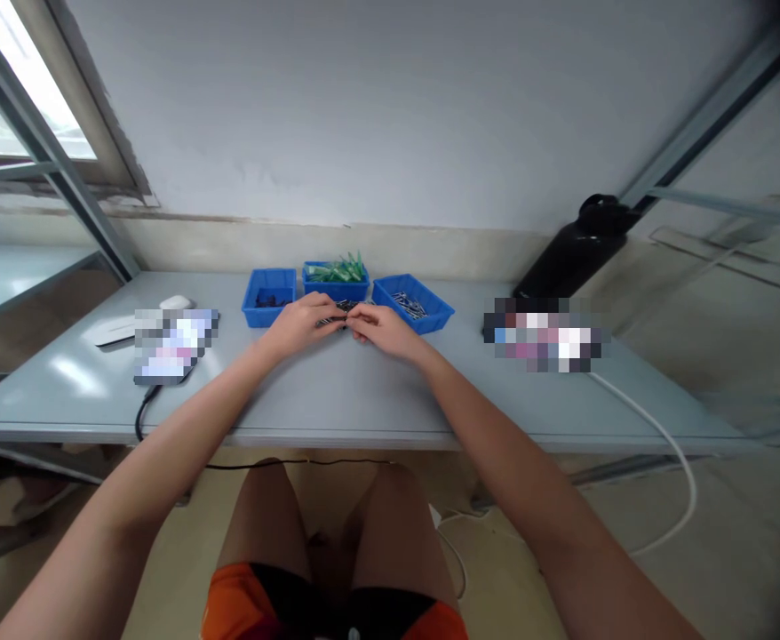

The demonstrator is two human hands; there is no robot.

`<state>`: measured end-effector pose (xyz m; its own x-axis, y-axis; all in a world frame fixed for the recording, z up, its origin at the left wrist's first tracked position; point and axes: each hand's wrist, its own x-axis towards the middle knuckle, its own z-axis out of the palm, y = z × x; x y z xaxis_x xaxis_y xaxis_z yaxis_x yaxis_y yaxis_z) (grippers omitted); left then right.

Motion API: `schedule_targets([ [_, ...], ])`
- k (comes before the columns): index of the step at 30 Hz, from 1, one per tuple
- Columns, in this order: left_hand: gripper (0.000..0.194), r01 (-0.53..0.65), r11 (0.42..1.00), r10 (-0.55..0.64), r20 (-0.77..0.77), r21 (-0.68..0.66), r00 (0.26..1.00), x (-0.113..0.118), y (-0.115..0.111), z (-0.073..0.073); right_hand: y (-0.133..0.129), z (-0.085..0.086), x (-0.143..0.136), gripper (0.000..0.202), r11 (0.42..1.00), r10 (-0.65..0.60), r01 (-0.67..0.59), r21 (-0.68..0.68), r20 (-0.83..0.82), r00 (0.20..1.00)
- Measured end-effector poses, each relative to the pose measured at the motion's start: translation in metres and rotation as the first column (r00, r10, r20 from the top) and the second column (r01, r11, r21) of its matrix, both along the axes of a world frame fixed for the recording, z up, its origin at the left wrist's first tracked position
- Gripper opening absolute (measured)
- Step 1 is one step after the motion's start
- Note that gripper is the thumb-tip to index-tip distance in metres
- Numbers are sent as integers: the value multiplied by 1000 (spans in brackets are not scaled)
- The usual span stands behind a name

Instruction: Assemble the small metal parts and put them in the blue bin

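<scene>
Your left hand (pixel 302 322) and right hand (pixel 385 329) meet at the fingertips, pinching a small dark piece (pixel 346 318) between them. Both grasps look light: thumbs and forefingers do the work, which suits something this slight, and bringing the hands together probably steadies it from two sides. The piece is too small and too covered by your fingers for its shape or exact angle to be told. It sits just above the worktop (pixel 337 391), in front of the middle tray, beside a cluster of dark and shiny bits (pixel 346 305) that is partly hidden by your fingers.

Three blue trays curve around the far side of your hands, likely so each kind of part stays separate and within a short reach. The left tray (pixel 260 316) holds dark pieces (pixel 270 300), the middle tray (pixel 354 291) holds green pieces (pixel 346 269), and the right tray (pixel 432 322), turned at an angle, holds slim silvery pieces (pixel 409 306).

The black bottle (pixel 573 253) leans well to your right, and the pixelated device (pixel 177 347) lies to your left, both apart from your fingers; that spacing seems to leave your forearms room on the near side.
</scene>
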<state>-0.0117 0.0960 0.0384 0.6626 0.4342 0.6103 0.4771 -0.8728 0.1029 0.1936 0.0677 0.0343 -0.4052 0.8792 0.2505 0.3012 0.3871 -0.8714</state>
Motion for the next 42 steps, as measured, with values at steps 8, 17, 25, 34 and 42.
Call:
schedule_targets([
  [8,21,-19,1000,19,-51,0,999,-1,-1,1,3,0,0,20,996,-24,21,-81,-26,999],
  [17,17,-91,995,86,-150,-31,985,2,-6,2,5,-6,1,21,985,-83,65,161,108,991],
  [25,13,-145,987,125,-258,-62,958,6,-6,3,-5,-4,-6,16,865,-212,53,498,268,940],
  [34,17,-138,990,139,-238,18,961,7,-9,3,0,-1,-2,18,931,-198,125,343,187,962],
  [42,20,-147,988,142,-92,-50,986,0,-5,5,0,1,5,25,964,-149,100,246,187,971],
])
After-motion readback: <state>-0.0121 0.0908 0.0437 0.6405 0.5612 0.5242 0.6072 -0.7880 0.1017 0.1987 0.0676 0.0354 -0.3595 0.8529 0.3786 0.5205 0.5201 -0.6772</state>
